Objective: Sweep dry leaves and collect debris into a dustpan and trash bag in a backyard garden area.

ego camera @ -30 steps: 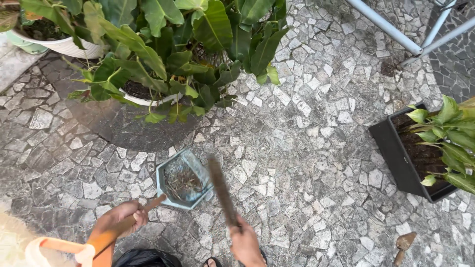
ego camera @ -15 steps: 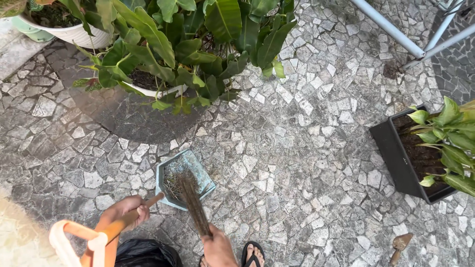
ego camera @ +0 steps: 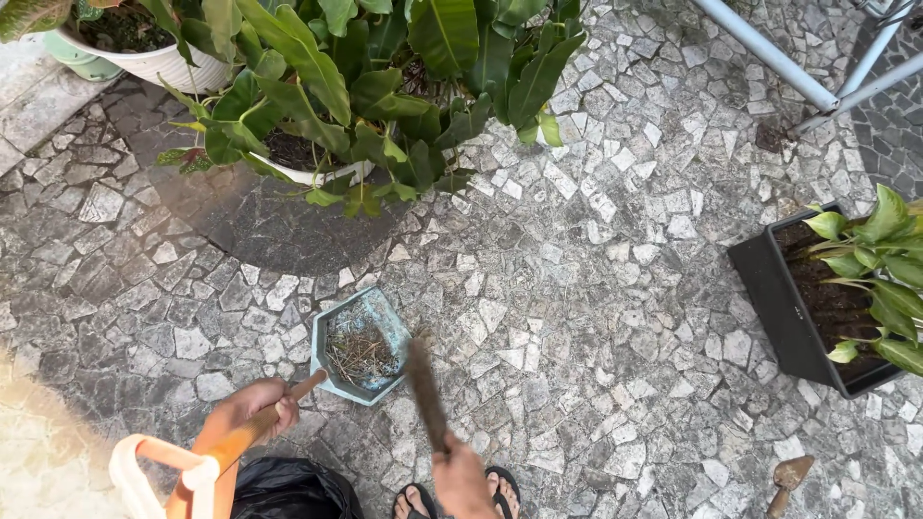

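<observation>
A pale teal plastic dustpan (ego camera: 362, 346), holding dry brown twigs and roots, lies flat on the grey mosaic stone floor (ego camera: 596, 317), its mouth facing the brush so sweepings slide in. The left hand (ego camera: 252, 411) closes its grip on the orange wooden handle, steadying the pan. The right hand (ego camera: 463, 476) clasps a dark hand brush (ego camera: 426, 396), bristles angled towards the pan, beside leafy potted plants (ego camera: 375, 86).

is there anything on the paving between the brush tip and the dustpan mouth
Nothing visible. The brush in the right hand ends right beside the dustpan, which the left hand holds by its handle. Only bare stone paving lies between them; the dustpan already holds dry debris.
</observation>
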